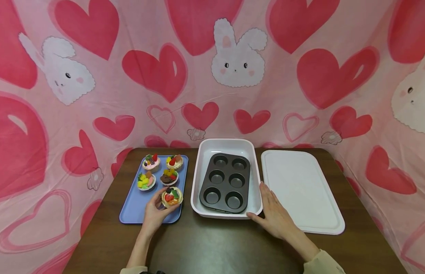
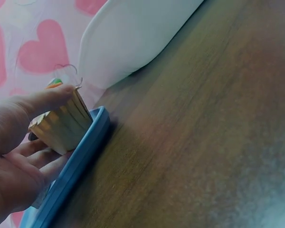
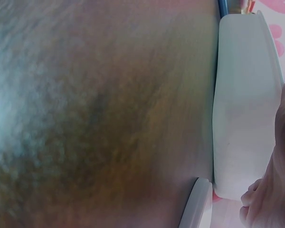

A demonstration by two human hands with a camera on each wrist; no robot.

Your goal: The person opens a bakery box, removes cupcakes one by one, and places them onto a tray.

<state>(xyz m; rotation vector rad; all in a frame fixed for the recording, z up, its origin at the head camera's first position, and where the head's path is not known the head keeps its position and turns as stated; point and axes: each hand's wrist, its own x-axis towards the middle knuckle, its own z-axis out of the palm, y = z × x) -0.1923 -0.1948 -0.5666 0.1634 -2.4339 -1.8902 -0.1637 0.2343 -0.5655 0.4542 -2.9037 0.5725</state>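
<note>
My left hand (image 1: 155, 211) grips a cupcake (image 1: 172, 196) topped with red, green and dark fruit, thumb on one side and fingers on the other. In the left wrist view the same cupcake (image 2: 64, 124) shows its ridged, cup-shaped side close over the rim of the blue tray (image 1: 140, 207). Several more fruit-topped cupcakes (image 1: 169, 177) stand at the tray's far end. My right hand (image 1: 275, 215) rests with straight fingers along the right near corner of a white bin (image 1: 216, 215). Inside the bin lies a dark muffin pan (image 1: 227, 183), its cups bare.
A white lid-like board (image 1: 301, 190) lies flat on the brown wooden table (image 1: 212, 247), right of the bin. Behind the table hangs a pink cloth (image 1: 205, 95) with hearts and rabbits. The bin's walls rise above the table beside the tray.
</note>
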